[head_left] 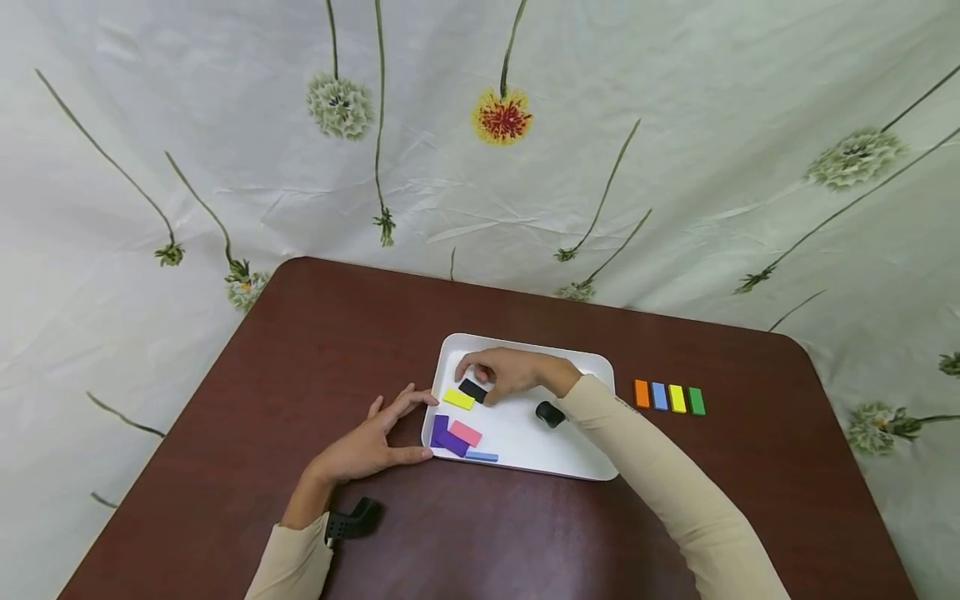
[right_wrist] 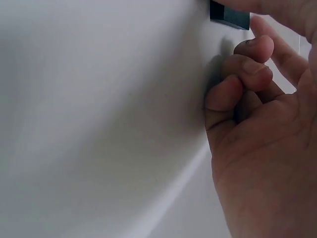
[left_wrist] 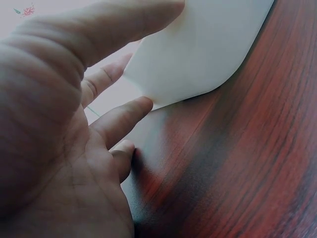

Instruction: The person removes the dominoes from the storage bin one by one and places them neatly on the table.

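Spread left fingers [left_wrist: 124, 118] touch the white tray [head_left: 540, 454]; right fingers [right_wrist: 250, 72] pinch its black block [head_left: 472, 390].

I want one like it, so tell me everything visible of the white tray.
The white tray is a shallow rectangle with rounded corners and a low raised rim; smooth, it looks like plastic. It appears to lie flat on the dark reddish table. The left hand touches its left edge, and coloured blocks lie inside toward that end, where the right hand reaches over it.
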Motion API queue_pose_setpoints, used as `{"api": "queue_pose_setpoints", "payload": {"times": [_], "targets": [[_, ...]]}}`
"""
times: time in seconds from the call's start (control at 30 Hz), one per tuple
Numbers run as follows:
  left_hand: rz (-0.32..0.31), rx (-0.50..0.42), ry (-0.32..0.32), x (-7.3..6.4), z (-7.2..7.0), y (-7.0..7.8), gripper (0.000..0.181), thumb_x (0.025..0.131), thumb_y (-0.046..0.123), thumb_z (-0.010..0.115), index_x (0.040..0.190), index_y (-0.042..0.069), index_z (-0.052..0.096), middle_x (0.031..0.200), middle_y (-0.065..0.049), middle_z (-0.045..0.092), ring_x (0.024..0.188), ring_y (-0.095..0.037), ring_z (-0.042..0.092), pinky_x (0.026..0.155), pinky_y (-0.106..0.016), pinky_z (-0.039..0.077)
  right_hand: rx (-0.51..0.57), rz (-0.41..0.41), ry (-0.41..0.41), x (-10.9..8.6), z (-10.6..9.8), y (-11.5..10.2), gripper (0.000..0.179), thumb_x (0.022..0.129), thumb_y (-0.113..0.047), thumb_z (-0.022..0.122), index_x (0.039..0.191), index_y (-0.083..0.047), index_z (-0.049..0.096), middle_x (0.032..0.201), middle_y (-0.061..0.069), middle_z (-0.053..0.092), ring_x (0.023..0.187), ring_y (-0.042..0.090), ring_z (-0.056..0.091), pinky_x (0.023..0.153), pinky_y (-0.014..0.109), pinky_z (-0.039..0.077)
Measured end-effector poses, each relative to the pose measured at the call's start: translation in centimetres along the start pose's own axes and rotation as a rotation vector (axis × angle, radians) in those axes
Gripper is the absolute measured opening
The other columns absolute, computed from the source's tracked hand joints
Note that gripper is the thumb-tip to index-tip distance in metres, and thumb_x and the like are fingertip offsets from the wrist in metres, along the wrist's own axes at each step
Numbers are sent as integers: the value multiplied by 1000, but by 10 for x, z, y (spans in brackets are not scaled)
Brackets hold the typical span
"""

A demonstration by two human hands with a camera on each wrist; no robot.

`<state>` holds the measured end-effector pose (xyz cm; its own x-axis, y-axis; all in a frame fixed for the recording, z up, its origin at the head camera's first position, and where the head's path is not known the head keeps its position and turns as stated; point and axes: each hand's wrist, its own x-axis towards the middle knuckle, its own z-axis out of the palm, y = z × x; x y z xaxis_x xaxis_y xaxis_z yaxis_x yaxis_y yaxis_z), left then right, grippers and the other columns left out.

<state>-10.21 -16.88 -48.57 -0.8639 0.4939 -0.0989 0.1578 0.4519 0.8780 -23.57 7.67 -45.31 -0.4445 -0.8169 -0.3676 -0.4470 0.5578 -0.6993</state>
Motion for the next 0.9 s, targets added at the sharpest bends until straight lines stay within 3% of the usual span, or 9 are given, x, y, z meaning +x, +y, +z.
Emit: {"api": "queue_pose_setpoints", "payload": {"times": [0.27,0.47,0.7,0.9], "targets": [[-13,9,0,-2,0,2,65,78,45,73,132,36,37,148,2,38,147,-28,4,110,-59,-13,-19,-9,83,-1,4,6,40,74,-4,76,110,-13,60,74,-4,40,71,6,39,66,17,33],[-11,-2,-1,-1,0,3,65,78,43,74,132,33,39,147,2,39,147,-29,5,109,-61,-13,-23,-38,181,-21,-8,9,39,76,-13,76,111,-14,60,71,-6,37,68,6,37,66,19,33],[9,-12,3,0,0,3,65,78,43,73,132,31,39,146,2,40,147,-30,5,108,-63,-13,40,-14,291,-77,-28,25,37,79,-18,75,114,-17,60,72,-2,39,65,8,37,65,24,36],[5,-2,1,1,1,1,65,79,44,72,132,34,38,147,3,38,147,-29,3,108,-62,-14,94,56,423,-146,-42,58,38,82,-17,72,118,-15,59,73,9,41,63,9,36,65,25,38]]}}
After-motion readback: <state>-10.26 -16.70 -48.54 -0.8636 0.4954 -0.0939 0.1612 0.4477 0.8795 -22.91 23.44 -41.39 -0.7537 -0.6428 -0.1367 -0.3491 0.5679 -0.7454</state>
